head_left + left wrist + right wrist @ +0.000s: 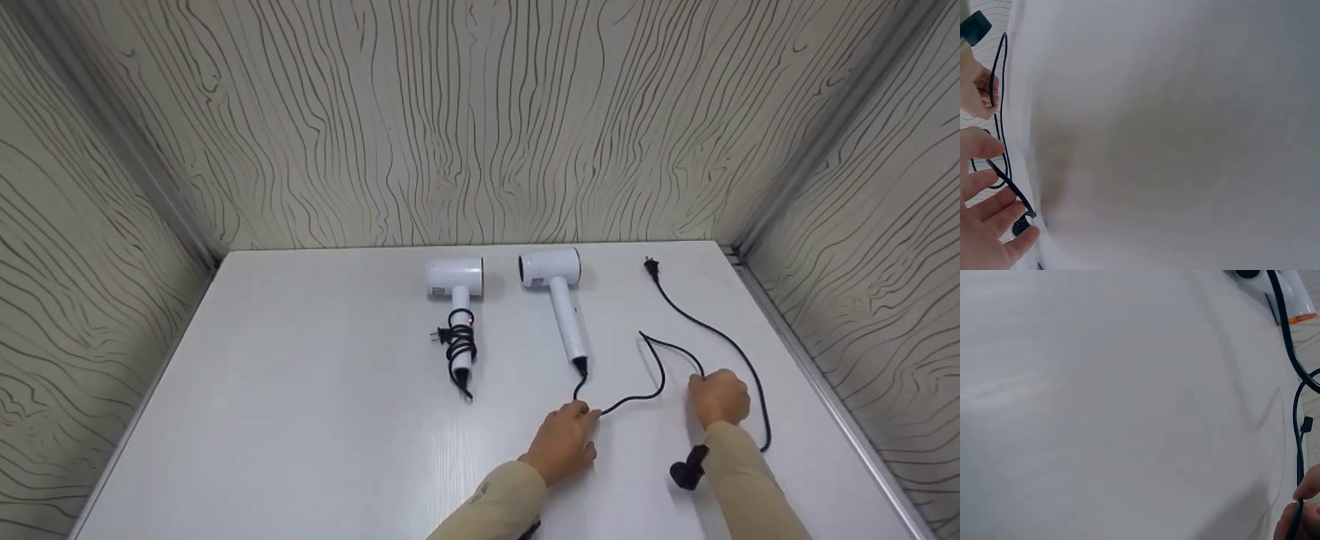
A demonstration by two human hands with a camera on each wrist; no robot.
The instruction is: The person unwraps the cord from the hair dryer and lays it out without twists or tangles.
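Note:
A white hair dryer lies at the middle right in the head view, its black power cord running loosely toward my hands. Just below the handle end, my left hand is at the cord; the left wrist view shows its fingers spread and loosely bent beside the cord. My right hand pinches the cord farther along, between thumb and fingers in the right wrist view. Beyond that hand the cord bends back up to its plug at the far right.
A second white hair dryer lies to the left, its black cord coiled around the handle and its plug sticking out. Wood-grain panels enclose the white table at the back and both sides.

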